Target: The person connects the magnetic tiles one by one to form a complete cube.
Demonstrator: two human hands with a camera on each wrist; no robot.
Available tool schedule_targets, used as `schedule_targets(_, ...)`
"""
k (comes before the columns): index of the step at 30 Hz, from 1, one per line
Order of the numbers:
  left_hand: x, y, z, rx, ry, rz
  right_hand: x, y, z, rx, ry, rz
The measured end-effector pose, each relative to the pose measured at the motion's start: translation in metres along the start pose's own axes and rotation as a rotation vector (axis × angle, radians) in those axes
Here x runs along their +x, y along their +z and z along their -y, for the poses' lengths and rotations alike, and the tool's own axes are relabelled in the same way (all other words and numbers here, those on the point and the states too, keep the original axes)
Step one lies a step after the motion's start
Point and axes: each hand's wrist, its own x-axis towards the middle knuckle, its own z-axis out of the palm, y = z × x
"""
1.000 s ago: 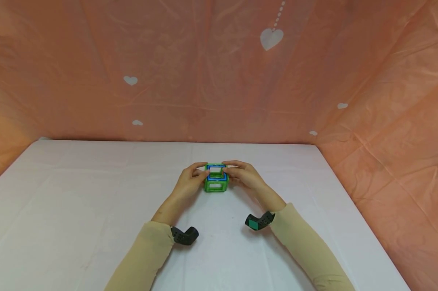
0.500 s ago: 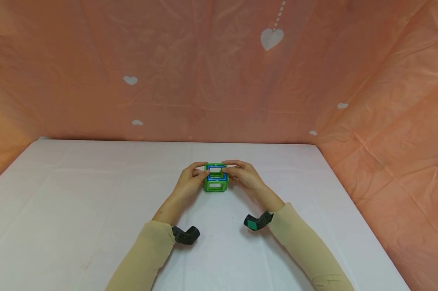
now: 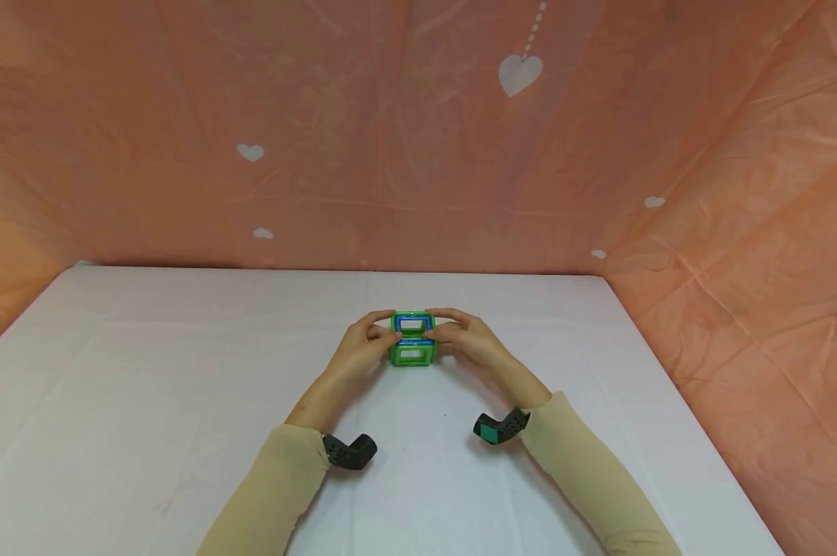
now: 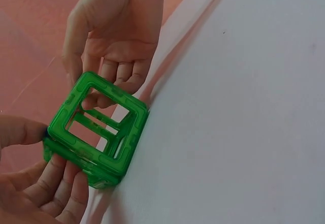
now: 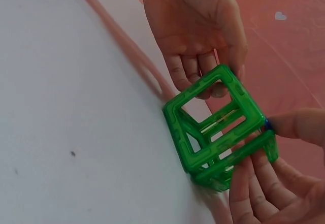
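A small cube of see-through magnetic tiles, with green open-frame sides [image 3: 411, 364] and a blue square tile [image 3: 413, 341] on top, stands on the white table. My left hand [image 3: 359, 347] holds the cube's left side, thumb at the blue tile's near corner and index finger at the far corner. Opposite it, my right hand [image 3: 472, 340] grips the right side in the same way. In the left wrist view a green square frame [image 4: 67, 105] faces the camera, and the blue tile shows only as a sliver beside the thumb. The right wrist view has the green frame [image 5: 175, 127] between both hands.
The white-covered table [image 3: 182, 401] spreads around the hands. An orange curtain [image 3: 377, 154] with pale hearts hangs behind its back edge and along the sides. Black wrist cameras [image 3: 350, 452] sit at both cuffs of the beige sleeves.
Both thumbs have slid slightly nearer along the blue tile, toward its near corners. The right wrist has shifted a little to the right. The cube stays in about the same place.
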Motion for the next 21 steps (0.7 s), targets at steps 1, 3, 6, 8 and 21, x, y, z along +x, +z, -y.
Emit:
schedule_targets(1,0.0,-0.0002,0.0003,-0.001,0.001,0.004,-0.0001,-0.0003,-0.0004,0.005,-0.002,0.004)
schedule_targets(3,0.0001,-0.0005,0.0011,-0.005,0.005,0.007,0.0,-0.0007,-0.0009,0.01,-0.003,0.008)
schedule_targets(6,0.0006,-0.0001,0.0019,-0.018,0.015,0.007,0.0005,-0.0013,-0.0017,0.022,-0.015,0.014)
schedule_targets(8,0.0008,0.0003,0.0018,-0.031,0.014,0.006,0.0004,-0.0015,-0.0019,0.024,-0.024,0.014)
schedule_targets(21,0.0007,0.0028,0.0016,-0.036,-0.008,-0.035,-0.0006,0.0014,-0.0001,-0.03,-0.028,-0.015)
